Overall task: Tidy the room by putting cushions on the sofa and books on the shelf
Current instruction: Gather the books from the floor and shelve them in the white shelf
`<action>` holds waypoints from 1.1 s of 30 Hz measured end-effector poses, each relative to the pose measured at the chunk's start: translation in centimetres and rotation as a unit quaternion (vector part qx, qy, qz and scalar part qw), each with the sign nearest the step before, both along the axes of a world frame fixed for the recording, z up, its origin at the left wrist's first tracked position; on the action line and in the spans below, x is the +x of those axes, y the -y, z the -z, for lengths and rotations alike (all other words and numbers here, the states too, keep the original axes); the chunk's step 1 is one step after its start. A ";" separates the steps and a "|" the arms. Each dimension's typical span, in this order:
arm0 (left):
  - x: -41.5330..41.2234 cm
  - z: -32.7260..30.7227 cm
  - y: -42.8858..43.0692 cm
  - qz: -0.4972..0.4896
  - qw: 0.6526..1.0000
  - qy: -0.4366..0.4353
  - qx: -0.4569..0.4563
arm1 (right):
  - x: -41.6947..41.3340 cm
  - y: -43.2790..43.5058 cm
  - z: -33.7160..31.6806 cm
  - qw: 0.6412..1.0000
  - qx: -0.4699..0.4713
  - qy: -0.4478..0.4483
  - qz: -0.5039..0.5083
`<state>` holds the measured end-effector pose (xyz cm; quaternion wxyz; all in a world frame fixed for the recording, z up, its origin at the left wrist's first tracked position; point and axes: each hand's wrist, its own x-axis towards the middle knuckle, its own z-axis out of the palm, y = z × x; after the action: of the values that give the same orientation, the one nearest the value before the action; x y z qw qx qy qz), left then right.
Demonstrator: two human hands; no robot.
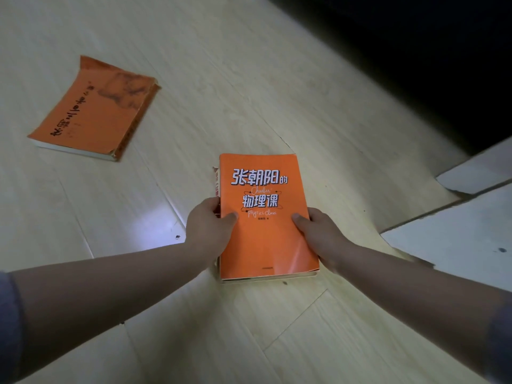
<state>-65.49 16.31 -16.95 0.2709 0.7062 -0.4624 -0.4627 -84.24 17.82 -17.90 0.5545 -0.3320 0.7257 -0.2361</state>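
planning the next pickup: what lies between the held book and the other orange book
Only bare wood floor from held book to other orange book; head view.

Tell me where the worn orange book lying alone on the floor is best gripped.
Probably take the worn book by its spine edge, coming from the right: it lies flat, cover up, and the cover's far corners look curled and frayed.

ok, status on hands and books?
Left hand and right hand both grip the orange physics book by its sides. Second book peeks out beneath it. Worn orange book lies flat on the floor, apart, untouched.
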 end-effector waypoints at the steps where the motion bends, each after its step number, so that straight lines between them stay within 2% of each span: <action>1: 0.1 0.0 -0.2 0.012 1.000 0.003 -0.005 | 0.1 0.0 0.0 1.000 -0.006 -0.019 -0.005; 5: 0.6 -0.1 -0.7 0.036 0.999 0.022 -0.019 | 0.3 -0.1 -0.3 0.988 -0.029 -0.129 -0.078; 8: 1.0 -0.2 -0.7 0.025 0.998 0.044 -0.036 | 0.7 -0.8 -0.4 0.974 -0.055 -0.172 -0.134; 11: 1.2 -0.4 -0.6 0.014 0.999 0.033 -0.020 | 0.7 -1.2 -0.3 0.959 -0.068 -0.228 -0.151; 13: 1.2 -0.3 -0.5 0.014 1.000 0.014 0.009 | 0.5 -0.9 -0.6 0.954 -0.043 -0.259 -0.145; 17: 0.9 0.0 -0.4 0.030 0.998 0.000 0.063 | 0.2 0.3 -1.2 0.981 0.032 -0.165 -0.098; 22: 0.6 -0.2 -0.3 0.033 0.996 -0.027 0.074 | 0.6 0.6 -0.7 0.991 0.054 -0.096 -0.078; 30: 0.3 0.0 -0.2 0.061 0.995 -0.030 0.067 | 1.0 0.5 0.1 0.990 0.081 -0.097 -0.066; 33: 0.4 0.3 0.3 0.031 0.994 -0.012 0.101 | 1.3 0.4 0.3 0.987 0.078 -0.123 -0.069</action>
<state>-65.05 16.02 -17.27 0.1889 0.7095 -0.4318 -0.5239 -82.91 17.43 -18.22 0.5007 -0.3633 0.7797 -0.0970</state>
